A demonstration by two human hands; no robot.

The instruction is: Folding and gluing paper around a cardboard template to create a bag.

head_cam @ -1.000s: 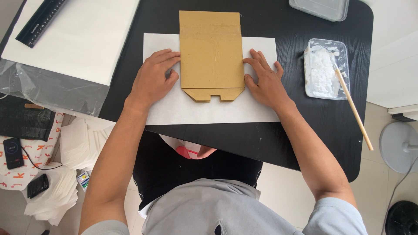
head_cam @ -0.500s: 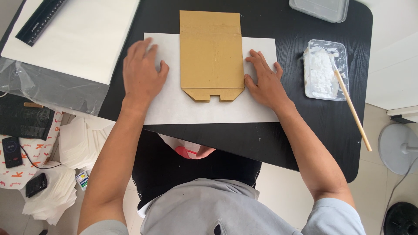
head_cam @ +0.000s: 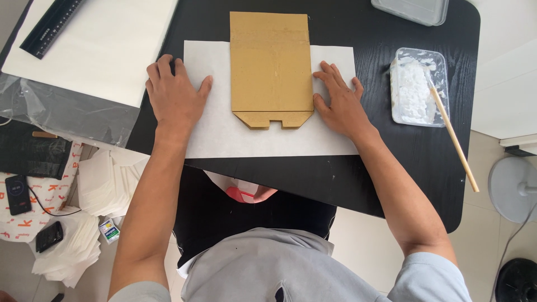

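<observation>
While both hands press flat, the paper sheet and card lie loose on the black table (head_cam: 391, 168).

Obs., large to small: white paper sheet (head_cam: 224, 134) lies square on the table, its near edge close to the table's front edge; brown cardboard piece (head_cam: 271, 61) rests on its middle, far end overhanging the sheet. Left hand (head_cam: 174, 95) lies palm down on the sheet's left end, fingers spread, gripping nothing; right hand (head_cam: 338, 100) likewise, open, thumb touching the card's right edge. Risk: uneven pressure may skew or crease the sheet; nothing pins the card, so a nudge from the thumb could shift it. Paste tray (head_cam: 419, 84) and stick (head_cam: 453, 140) sit near the right elbow; a sweep could smear paste.
</observation>
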